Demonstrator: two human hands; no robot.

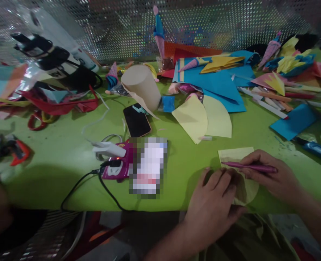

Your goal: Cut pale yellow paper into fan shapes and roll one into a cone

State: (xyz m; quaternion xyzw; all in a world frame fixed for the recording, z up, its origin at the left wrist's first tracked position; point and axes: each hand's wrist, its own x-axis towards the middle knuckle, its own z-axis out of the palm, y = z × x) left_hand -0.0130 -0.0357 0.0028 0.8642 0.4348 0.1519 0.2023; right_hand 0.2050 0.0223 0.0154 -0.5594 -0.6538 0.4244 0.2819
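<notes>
On cluttered green table (68,152) before perforated wall (204,21), right hand (274,174) gripping pen (250,167), left hand (212,206) flat on paper (239,154).

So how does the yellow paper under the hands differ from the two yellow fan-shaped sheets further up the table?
The yellow paper under the hands is pinned by the left hand, with the right hand holding a pink pen on it; the yellow fan-shaped sheets lie untouched. The held paper looks partly curled or folded; the sheets lie flat and overlap. All are pale yellow and rest on the green table.
</notes>
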